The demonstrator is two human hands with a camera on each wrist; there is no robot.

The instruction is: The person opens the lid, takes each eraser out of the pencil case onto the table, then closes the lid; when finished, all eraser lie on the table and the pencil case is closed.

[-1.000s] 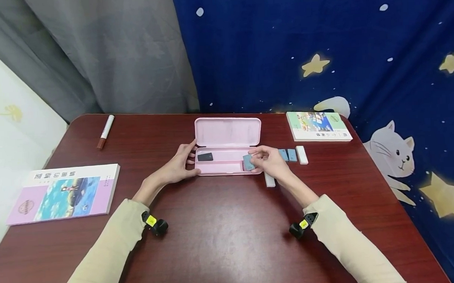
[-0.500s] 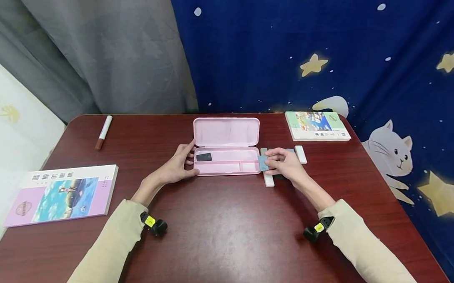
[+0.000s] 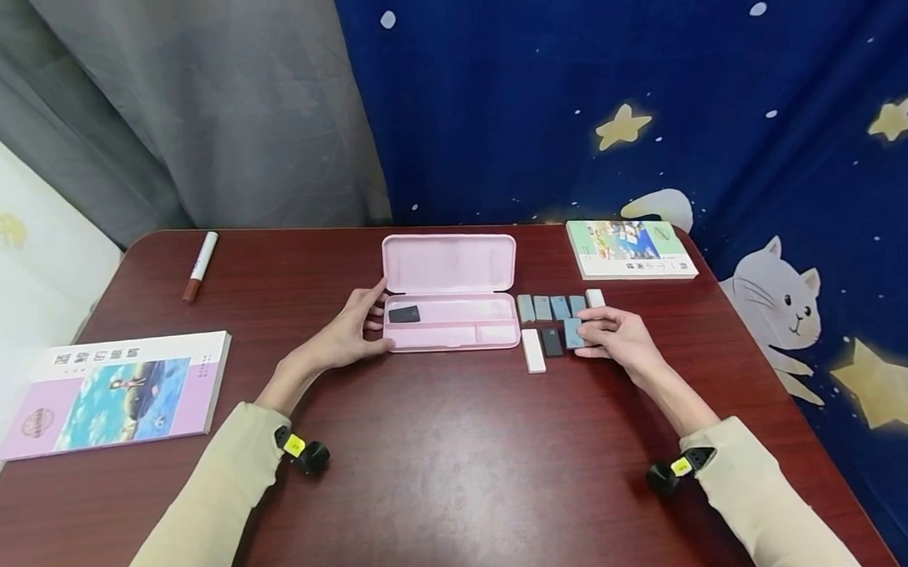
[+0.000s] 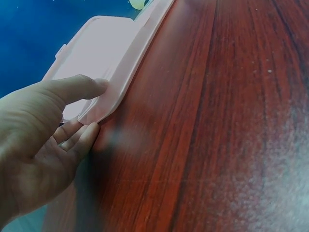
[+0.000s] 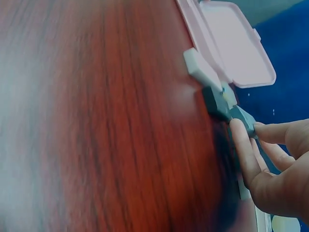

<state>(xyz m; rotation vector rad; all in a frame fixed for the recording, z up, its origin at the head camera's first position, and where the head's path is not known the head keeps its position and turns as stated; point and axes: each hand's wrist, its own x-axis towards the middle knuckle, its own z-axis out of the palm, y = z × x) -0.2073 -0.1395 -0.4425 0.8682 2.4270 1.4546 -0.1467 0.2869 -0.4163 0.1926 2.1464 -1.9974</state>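
Note:
A pink pencil case (image 3: 455, 311) lies with its lid raised near the back of the table; a dark eraser (image 3: 404, 314) sits in its left end. My left hand (image 3: 350, 329) grips the case's left end, thumb over the rim in the left wrist view. To the right of the case, my right hand (image 3: 623, 342) pinches a blue eraser (image 3: 572, 333) between thumb and fingers. Just left of that stand a dark eraser (image 3: 551, 343) and a white eraser (image 3: 534, 352). Behind them runs a row of several bluish erasers (image 3: 542, 309), ending at another white eraser (image 3: 595, 299).
A green-covered book (image 3: 633, 250) lies at the back right. At the left are a purple-covered book (image 3: 123, 391) and a brown-and-white marker (image 3: 201, 266). Curtains (image 3: 493, 107) hang behind the table's (image 3: 446, 484) back edge.
My right hand has carried the blue eraser from the case's right compartment out to the right, beside the dark eraser. The left hand keeps its grip on the case.

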